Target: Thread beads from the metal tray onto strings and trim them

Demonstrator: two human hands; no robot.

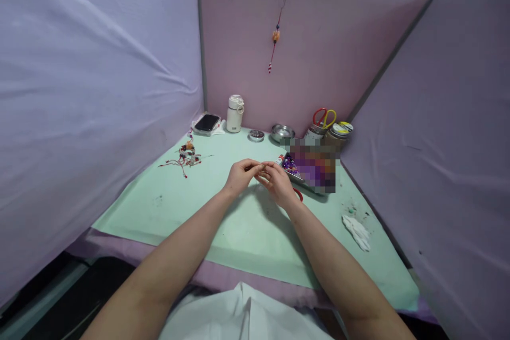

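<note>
Purple beads (290,163) lie loose in tray (297,177), three o'clock; beaded cords (187,158), nine o'clock, look already strung. Left hand (240,175), right hand (278,181) meet mid-dial, fingertips together (cannot tell on what), progress there unclear.

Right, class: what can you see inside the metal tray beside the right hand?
At the left end of the metal tray, small, mostly purple beads show. A pixelated patch hides the rest: purple and orange tones come through, but what lies there cannot be told.
</note>
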